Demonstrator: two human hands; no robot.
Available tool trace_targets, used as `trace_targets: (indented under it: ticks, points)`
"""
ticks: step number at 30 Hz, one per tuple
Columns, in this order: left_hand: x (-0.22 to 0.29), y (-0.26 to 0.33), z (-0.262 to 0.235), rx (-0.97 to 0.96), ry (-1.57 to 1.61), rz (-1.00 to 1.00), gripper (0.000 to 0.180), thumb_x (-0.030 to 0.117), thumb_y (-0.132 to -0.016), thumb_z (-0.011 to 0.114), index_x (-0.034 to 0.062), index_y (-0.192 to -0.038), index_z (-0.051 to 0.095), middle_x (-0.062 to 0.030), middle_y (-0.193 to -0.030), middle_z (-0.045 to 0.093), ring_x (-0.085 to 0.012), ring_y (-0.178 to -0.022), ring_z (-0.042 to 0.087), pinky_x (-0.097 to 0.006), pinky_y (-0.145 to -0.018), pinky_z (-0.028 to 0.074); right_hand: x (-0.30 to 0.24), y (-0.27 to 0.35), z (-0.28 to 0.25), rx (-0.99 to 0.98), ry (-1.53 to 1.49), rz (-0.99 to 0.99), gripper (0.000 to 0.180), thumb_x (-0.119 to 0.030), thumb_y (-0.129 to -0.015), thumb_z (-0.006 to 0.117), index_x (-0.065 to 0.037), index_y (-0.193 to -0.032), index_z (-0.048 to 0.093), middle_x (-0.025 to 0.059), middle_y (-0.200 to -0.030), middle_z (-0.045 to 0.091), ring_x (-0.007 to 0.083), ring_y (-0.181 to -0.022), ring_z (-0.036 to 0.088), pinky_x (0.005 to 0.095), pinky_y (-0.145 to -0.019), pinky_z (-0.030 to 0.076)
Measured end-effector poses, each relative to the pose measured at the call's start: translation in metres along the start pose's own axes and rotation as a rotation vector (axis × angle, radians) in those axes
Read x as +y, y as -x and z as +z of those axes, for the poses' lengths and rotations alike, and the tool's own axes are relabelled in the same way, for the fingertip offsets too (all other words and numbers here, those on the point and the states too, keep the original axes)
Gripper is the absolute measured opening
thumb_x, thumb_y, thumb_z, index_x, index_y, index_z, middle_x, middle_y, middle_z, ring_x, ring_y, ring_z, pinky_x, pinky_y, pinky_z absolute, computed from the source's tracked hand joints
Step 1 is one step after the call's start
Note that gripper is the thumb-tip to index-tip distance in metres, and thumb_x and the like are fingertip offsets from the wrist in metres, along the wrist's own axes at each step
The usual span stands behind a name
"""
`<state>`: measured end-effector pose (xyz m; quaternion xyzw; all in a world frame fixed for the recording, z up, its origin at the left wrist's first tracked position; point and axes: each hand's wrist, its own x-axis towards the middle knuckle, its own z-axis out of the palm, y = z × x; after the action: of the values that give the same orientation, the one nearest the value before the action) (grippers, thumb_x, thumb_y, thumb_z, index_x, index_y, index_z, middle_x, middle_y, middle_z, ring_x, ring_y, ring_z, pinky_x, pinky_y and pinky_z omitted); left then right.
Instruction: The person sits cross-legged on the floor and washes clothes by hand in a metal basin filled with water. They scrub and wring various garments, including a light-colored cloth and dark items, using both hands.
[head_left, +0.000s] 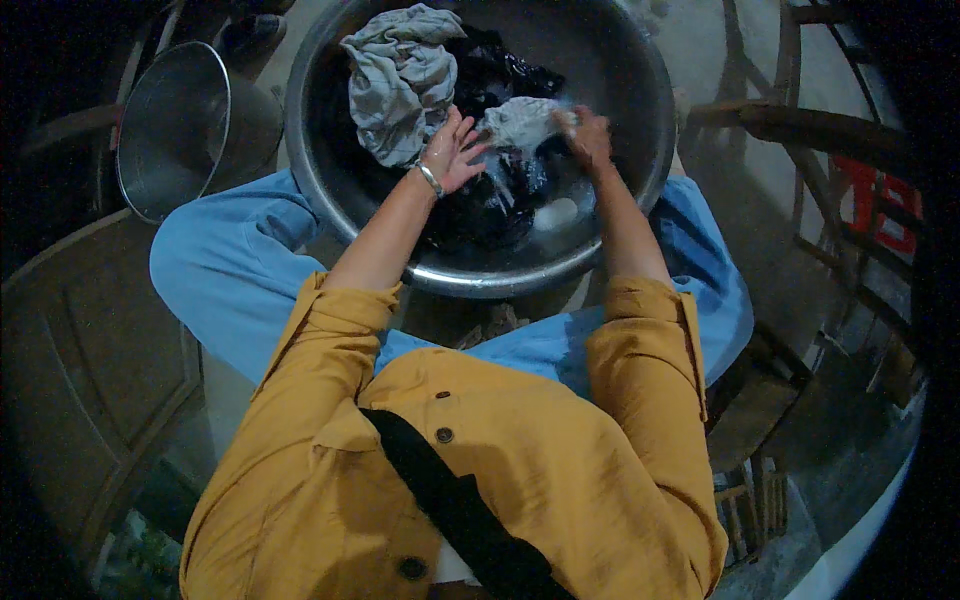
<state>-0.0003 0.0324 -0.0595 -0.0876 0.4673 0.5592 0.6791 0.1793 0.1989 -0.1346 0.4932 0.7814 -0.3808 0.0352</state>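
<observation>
A wide metal basin [655, 150] stands before me, between my knees. My left hand [455, 155] is over it, fingers spread and holding nothing, a silver bracelet on the wrist. Just beyond that hand, a crumpled pale grey cloth [400, 85] lies against the basin's left side. My right hand [588, 138] has its fingers closed on the right end of a wet white cloth [522, 122], somewhat smeared by motion. Dark, shiny wet cloth [500, 70] lies behind and below the white one. A pale round object [556, 214], perhaps soap, sits near the basin's front right.
A metal bucket [175, 130] stands tilted in view at the left of the basin. Wooden furniture [800, 125] is on the right, with a red object [880, 205] behind it. A brown panelled wooden surface [100, 350] lies at my left.
</observation>
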Motion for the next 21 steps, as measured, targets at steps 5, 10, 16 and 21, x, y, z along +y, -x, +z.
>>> trace_targets:
  ticks: [5,10,16,21]
  points:
    - [-0.012,0.0,0.022,0.035,-0.017,-0.026,0.071,0.06,-0.08,0.04,0.0151,-0.133,0.027,-0.0084,-0.138,0.022,-0.0289,-0.125,0.024,-0.048,-0.101,0.018,-0.005,-0.022,0.015,-0.18,0.097,-0.234,0.061,-0.048,-0.07,0.061,-0.012,-0.117,0.048,0.022,-0.114,0.049,0.0335,-0.099,0.052,0.04,-0.085,0.04]
    - [-0.002,-0.029,-0.035,-0.281,0.206,0.026,0.06,0.058,-0.081,0.041,0.0123,-0.119,0.042,-0.012,-0.113,0.05,-0.0246,-0.098,0.053,-0.04,-0.08,0.045,-0.156,0.099,0.01,0.16,-0.182,-0.675,0.036,-0.031,-0.061,0.065,-0.001,-0.078,0.061,0.0201,-0.101,0.05,0.0338,-0.09,0.048,0.041,-0.08,0.04]
    - [0.001,0.019,0.006,-0.307,0.072,0.045,0.039,0.047,-0.082,0.049,0.0109,-0.096,0.051,-0.0027,-0.093,0.053,-0.0164,-0.083,0.052,-0.031,-0.072,0.044,-0.191,0.147,0.008,0.373,-0.224,-0.751,0.021,-0.023,-0.066,0.064,-0.004,-0.061,0.06,0.0144,-0.082,0.055,0.0301,-0.076,0.055,0.0376,-0.062,0.046]
    - [-0.011,0.029,0.037,-0.205,-0.026,0.3,0.02,0.033,-0.082,0.051,0.0132,-0.083,0.054,0.0014,-0.081,0.053,-0.0128,-0.075,0.053,-0.028,-0.064,0.044,-0.154,0.082,0.014,0.572,-0.071,-0.724,0.015,-0.026,-0.069,0.059,-0.011,-0.063,0.058,0.0074,-0.067,0.057,0.0262,-0.059,0.056,0.0349,-0.052,0.045]
